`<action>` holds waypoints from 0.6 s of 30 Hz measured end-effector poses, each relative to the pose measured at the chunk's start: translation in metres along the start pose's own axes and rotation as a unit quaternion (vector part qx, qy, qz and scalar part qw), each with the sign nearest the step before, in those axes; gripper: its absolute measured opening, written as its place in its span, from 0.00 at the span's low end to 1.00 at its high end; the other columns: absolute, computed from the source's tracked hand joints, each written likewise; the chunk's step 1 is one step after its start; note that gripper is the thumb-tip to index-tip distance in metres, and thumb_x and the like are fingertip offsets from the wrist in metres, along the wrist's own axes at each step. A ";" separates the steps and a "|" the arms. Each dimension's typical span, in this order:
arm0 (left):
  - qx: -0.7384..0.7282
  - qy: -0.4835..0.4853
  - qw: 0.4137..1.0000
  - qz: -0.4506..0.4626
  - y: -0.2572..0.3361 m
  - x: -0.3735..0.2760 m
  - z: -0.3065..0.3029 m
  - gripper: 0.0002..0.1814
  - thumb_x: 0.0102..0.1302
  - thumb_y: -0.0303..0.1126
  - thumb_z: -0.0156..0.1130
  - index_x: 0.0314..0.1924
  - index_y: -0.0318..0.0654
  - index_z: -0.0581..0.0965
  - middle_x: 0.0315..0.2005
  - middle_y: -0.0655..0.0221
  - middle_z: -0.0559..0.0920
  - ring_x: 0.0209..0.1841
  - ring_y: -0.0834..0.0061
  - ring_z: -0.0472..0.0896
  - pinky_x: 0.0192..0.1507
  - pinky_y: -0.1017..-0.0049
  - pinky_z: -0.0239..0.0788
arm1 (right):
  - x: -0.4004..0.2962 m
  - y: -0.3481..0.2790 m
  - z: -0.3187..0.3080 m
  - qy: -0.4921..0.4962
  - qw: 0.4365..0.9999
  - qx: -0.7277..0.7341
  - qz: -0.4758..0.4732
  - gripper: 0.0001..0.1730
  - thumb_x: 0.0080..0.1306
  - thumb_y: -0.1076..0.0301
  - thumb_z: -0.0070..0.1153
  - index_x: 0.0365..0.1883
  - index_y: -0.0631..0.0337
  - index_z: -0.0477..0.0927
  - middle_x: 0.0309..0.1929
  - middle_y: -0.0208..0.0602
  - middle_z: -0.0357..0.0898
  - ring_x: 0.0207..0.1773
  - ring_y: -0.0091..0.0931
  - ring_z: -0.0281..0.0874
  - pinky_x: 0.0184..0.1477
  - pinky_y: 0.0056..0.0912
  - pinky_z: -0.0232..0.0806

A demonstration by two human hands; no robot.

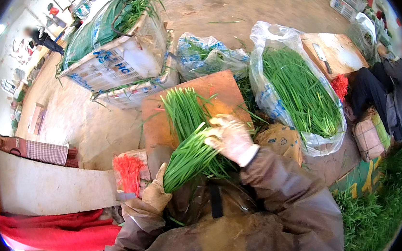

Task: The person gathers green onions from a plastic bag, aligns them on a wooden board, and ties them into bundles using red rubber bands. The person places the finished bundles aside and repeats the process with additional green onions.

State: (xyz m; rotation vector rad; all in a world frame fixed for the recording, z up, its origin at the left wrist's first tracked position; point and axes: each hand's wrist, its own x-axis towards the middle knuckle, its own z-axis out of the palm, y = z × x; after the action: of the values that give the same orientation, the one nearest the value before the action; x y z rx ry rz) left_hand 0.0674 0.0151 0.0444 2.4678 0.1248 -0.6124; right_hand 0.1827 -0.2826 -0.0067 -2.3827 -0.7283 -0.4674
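Note:
A bunch of long green leaves, like garlic chives (pixel 189 159), lies slantwise over my lap. Gloved, my left hand (pixel 157 193) grips its lower left end, thumb raised along the leaves. At the bunch's pale cut ends is my right hand (pixel 232 137), also gloved and slightly blurred, its fingers bent; whether they close on any stems cannot be told. Beyond, more chives (pixel 185 109) rest on an orange-brown board (pixel 154 130), cut ends away from me. Red ties (pixel 129 170) lie in a bundle left of my left hand.
An open plastic bag of chives (pixel 299 90) stands to the right, near a knife (pixel 321 57) on another board (pixel 346 51). Stacked crates (pixel 119 68) with greens stand front left. A seated person (pixel 396 81) is at far right, another person (pixel 45 38) far left.

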 end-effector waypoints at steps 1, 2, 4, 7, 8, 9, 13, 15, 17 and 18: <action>-0.001 0.008 1.000 0.013 -0.002 0.004 0.005 0.49 0.51 0.19 0.64 0.74 0.44 0.57 0.57 0.57 0.78 0.56 0.66 0.79 0.56 0.73 0.69 | 0.007 -0.008 0.014 -0.052 0.997 -0.029 0.057 0.23 0.59 0.46 0.58 0.47 0.50 0.81 0.57 0.41 0.74 0.64 0.38 0.66 0.68 0.41 0.57; 0.006 0.005 1.000 -0.007 -0.005 0.008 0.010 0.50 0.50 0.20 0.65 0.74 0.46 0.56 0.54 0.55 0.79 0.53 0.62 0.80 0.54 0.70 0.71 | 0.012 -0.010 0.023 -0.038 0.996 -0.039 0.070 0.22 0.60 0.45 0.59 0.46 0.48 0.82 0.61 0.42 0.72 0.68 0.40 0.64 0.69 0.43 0.55; 0.007 0.037 0.999 -0.011 -0.013 0.014 0.021 0.52 0.48 0.23 0.68 0.74 0.50 0.56 0.49 0.51 0.81 0.47 0.54 0.83 0.50 0.65 0.74 | 0.024 -0.010 0.036 -0.060 0.990 0.026 0.124 0.19 0.60 0.45 0.58 0.41 0.48 0.81 0.52 0.39 0.77 0.60 0.36 0.71 0.62 0.41 0.62; -0.305 -0.082 0.948 0.022 -0.027 0.016 0.019 0.53 0.45 0.21 0.72 0.72 0.42 0.58 0.49 0.59 0.82 0.42 0.62 0.83 0.49 0.67 0.75 | 0.045 0.019 0.033 -0.154 0.984 -0.091 0.015 0.10 0.58 0.57 0.56 0.31 0.52 0.80 0.34 0.37 0.80 0.41 0.36 0.80 0.47 0.43 0.70; -0.270 -0.119 0.955 0.027 -0.030 0.011 0.014 0.49 0.43 0.19 0.76 0.67 0.36 0.64 0.46 0.66 0.82 0.39 0.69 0.81 0.47 0.65 0.75 | 0.042 0.028 0.027 -0.121 0.973 -0.199 0.012 0.09 0.59 0.61 0.54 0.27 0.54 0.81 0.29 0.36 0.81 0.33 0.37 0.81 0.37 0.43 0.73; -0.295 -0.157 0.941 0.056 -0.031 0.008 0.007 0.47 0.43 0.20 0.76 0.66 0.36 0.65 0.45 0.66 0.82 0.39 0.69 0.81 0.47 0.65 0.75 | 0.044 0.046 0.015 -0.165 0.960 -0.217 0.065 0.09 0.57 0.63 0.53 0.26 0.55 0.83 0.28 0.38 0.82 0.32 0.36 0.83 0.33 0.42 0.74; -0.261 -0.235 0.925 0.144 -0.020 -0.004 -0.016 0.24 0.49 0.25 0.73 0.46 0.39 0.73 0.29 0.67 0.79 0.27 0.70 0.78 0.31 0.65 0.69 | 0.012 0.075 -0.013 -0.103 0.918 -0.071 0.377 0.13 0.64 0.65 0.58 0.45 0.61 0.82 0.46 0.44 0.84 0.49 0.40 0.81 0.50 0.38 0.73; -0.405 -0.258 0.835 0.270 -0.013 0.000 -0.014 0.12 0.55 0.26 0.66 0.39 0.42 0.75 0.20 0.72 0.76 0.19 0.73 0.74 0.22 0.69 0.63 | -0.010 0.066 -0.011 -0.033 0.859 0.299 0.415 0.19 0.67 0.58 0.60 0.51 0.61 0.79 0.43 0.39 0.83 0.46 0.28 0.81 0.48 0.33 0.74; -0.536 -0.295 0.755 0.237 -0.011 0.008 -0.007 0.19 0.58 0.26 0.63 0.51 0.42 0.75 0.21 0.73 0.76 0.20 0.76 0.72 0.22 0.71 0.62 | -0.035 0.040 -0.003 -0.096 0.713 0.585 0.374 0.22 0.69 0.54 0.58 0.56 0.56 0.76 0.41 0.28 0.81 0.44 0.20 0.79 0.44 0.27 0.74; -0.620 -0.335 0.691 0.164 -0.012 0.014 -0.003 0.28 0.58 0.26 0.64 0.60 0.41 0.70 0.25 0.72 0.76 0.22 0.77 0.72 0.25 0.71 0.63 | -0.040 0.025 0.006 -0.106 0.718 0.587 0.359 0.28 0.69 0.51 0.58 0.59 0.61 0.74 0.43 0.28 0.80 0.45 0.21 0.79 0.45 0.27 0.74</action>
State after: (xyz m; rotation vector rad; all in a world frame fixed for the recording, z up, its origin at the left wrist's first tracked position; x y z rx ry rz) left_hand 0.0780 0.0259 0.0338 0.8251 -0.1601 -0.8315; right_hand 0.1667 -0.3109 -0.0411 -1.2688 -0.0207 0.5118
